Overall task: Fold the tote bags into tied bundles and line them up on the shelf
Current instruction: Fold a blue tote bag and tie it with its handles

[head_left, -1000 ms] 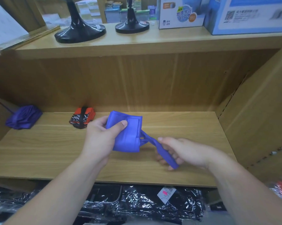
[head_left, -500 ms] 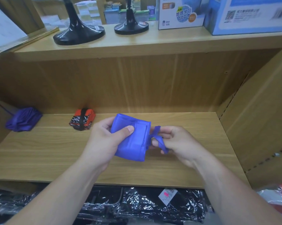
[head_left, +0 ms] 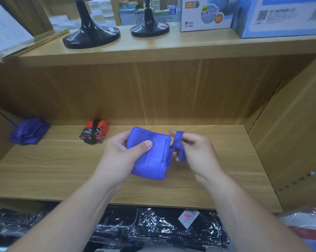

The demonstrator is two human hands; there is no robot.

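Head cam: folded blue tote bag (head_left: pixel 150 159) is held above the shelf (head_left: pixel 44 170), pinched by the left hand (head_left: pixel 120 158), thumb on top; its strap (head_left: pixel 179 142) is looped round curled fingers of the right hand (head_left: pixel 197 151). Folds could be sprung if that pinch gets eased mid-wrap. Long axis runs near-to-far, strap end pointed right.
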